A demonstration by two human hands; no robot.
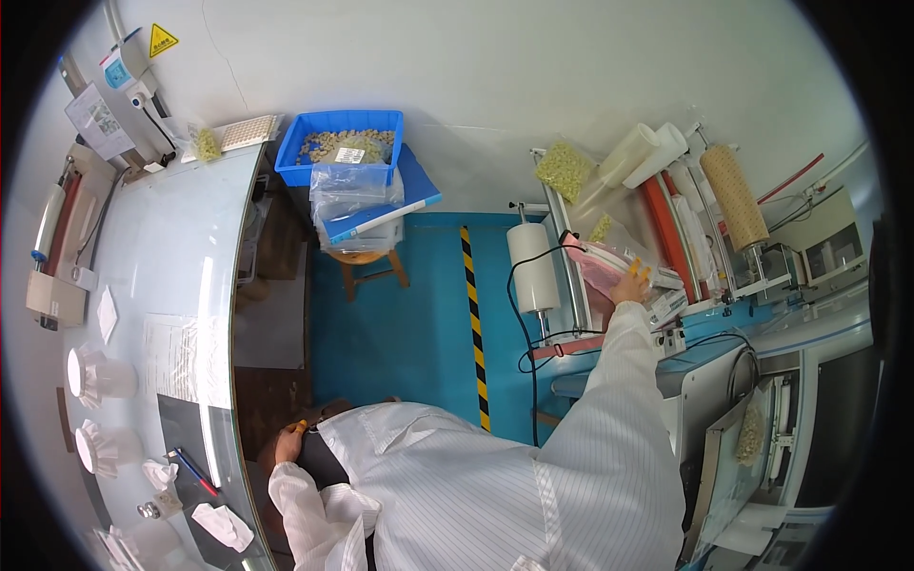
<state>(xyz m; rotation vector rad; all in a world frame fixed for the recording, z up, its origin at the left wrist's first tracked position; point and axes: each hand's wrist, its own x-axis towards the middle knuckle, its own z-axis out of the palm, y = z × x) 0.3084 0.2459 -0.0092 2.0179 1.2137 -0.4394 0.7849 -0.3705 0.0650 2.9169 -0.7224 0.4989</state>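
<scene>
Pink and translucent, the bag sits right of centre in the frame, resting on the edge of the sealing machine beside a white roll on its upright spindle. The right hand reaches out to it at the end of a long white-striped sleeve, fingers curled onto the bag's lower right corner, with orange finger cots on the tips (the grip looks like a light pinch, though the small view leaves that uncertain). The left hand hangs low at the lower left of the frame beside the curved edge of the pale worktable; its fingers look loosely curled near a dark object, and I cannot tell whether they grasp it.

To handle the bag well here, my judgement is that the hold should stay at the corner, keeping the film flat and unwrinkled, so that its open edge lies straight against the machine. A black cable loops just below the roll, so the wrist is best kept above it. Pulling the bag sideways risks creasing the thin film. Farther up, a blue bin of small pale pieces stands on a stool, well apart from both hands.
</scene>
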